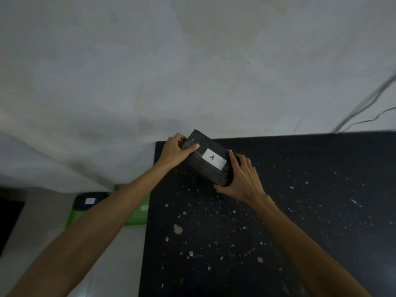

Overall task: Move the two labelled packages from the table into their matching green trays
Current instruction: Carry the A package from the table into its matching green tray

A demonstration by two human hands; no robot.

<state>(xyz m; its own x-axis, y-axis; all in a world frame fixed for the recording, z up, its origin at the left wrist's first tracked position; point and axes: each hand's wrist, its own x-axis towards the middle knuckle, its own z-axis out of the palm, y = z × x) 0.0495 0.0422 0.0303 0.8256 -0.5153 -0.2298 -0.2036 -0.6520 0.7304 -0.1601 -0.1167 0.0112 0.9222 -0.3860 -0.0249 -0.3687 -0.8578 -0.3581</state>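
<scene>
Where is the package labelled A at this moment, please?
In the head view, the package labelled A sits at the far left corner of the black table, gripped between the left hand and right hand.

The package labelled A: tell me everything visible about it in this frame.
The package labelled A is a dark, box-shaped parcel in what looks like glossy black wrap, with a white rectangular label bearing a handwritten A on its upper face. It sits skewed at the far left corner of the black speckled table, one corner reaching past the far edge. The left hand grips its far-left end and the right hand clasps its near-right end. Whether it is lifted is unclear.
</scene>
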